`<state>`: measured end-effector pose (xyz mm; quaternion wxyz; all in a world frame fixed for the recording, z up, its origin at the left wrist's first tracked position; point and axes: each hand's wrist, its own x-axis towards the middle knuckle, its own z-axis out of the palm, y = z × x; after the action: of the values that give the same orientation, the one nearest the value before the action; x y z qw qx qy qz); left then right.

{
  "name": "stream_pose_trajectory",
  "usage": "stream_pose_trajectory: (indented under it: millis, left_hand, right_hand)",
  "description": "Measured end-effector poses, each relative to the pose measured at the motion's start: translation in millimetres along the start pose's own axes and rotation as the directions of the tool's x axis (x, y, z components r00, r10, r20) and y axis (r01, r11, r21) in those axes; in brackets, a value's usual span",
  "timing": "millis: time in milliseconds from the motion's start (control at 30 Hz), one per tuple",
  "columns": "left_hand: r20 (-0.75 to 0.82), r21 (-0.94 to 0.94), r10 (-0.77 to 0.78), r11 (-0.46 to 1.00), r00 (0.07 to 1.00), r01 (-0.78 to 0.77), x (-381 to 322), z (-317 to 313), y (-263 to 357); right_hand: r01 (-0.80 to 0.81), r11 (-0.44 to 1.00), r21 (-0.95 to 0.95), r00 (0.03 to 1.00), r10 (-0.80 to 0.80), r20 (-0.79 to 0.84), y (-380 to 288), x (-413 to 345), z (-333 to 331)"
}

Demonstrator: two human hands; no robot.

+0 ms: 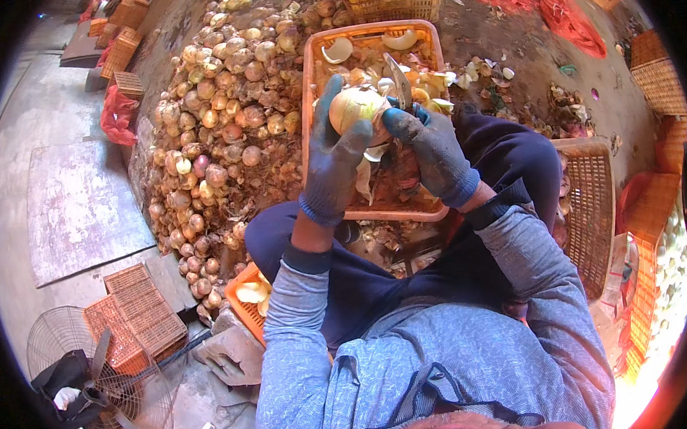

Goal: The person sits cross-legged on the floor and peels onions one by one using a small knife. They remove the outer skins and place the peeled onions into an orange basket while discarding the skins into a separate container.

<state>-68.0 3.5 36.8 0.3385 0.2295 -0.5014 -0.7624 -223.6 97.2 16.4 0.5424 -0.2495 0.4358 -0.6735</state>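
Both hands wear dark, dirty work gloves with blue cuffs. My left hand (334, 157) is closed around a large pale onion (357, 113), with loose skin hanging below it. My right hand (432, 147) grips a knife (398, 82) whose blade points up and away beside the onion; the thumb lies near the onion's right side. Beneath both hands stands an orange plastic crate (398, 214) between the legs, holding onion skins and peel. Two curved onion peel pieces (337, 51) lie near its far end. The knife's handle is mostly hidden in the glove.
A big heap of unpeeled onions (224, 104) spreads to the left. A smaller orange basket (247, 311) with peeled pieces stands by the left knee, a brown plastic crate (588, 215) with onions at the right. A wire-caged fan (107, 391) and stacked crates (146, 309) are at lower left.
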Motion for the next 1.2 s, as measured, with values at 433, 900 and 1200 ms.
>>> stream_pose_trajectory:
  millis: [433,900,1200]
  left_hand:
    - [-0.035,-0.394,-0.277,0.887,0.960,0.242,3.6,-42.3,-18.9]
    - [-0.059,-0.529,-0.250,0.829,0.966,0.182,14.0,-75.6,-11.1]
    - [-0.169,-0.382,-0.150,0.921,0.974,0.076,14.9,-81.1,-20.2]
  right_hand:
    - [-0.124,0.883,-0.453,0.988,0.067,-0.140,3.4,24.2,-20.1]
    - [0.340,0.620,-0.708,0.940,-0.213,0.265,10.1,-11.7,-14.0]
    - [0.393,0.530,-0.751,0.898,-0.396,0.191,28.0,2.9,-16.5]
